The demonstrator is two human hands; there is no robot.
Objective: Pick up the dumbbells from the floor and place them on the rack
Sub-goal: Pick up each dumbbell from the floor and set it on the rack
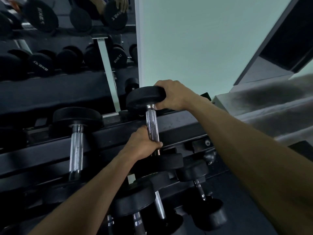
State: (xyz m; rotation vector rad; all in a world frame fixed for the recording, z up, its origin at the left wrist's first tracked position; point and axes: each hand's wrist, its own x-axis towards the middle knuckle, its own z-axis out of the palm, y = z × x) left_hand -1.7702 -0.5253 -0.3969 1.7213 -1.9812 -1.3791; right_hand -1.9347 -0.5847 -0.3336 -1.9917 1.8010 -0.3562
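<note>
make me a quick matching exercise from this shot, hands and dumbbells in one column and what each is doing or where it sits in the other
Column 1
1. left hand
2. right hand
3. neighbouring dumbbell
4. mirror

Column 2
A. lies on the rack, untouched
B. grips the far head of the held dumbbell
C. shows reflected dumbbells behind the rack
D. grips the chrome handle

Pairs: 1-D, 2-B, 3-A, 4-C
</note>
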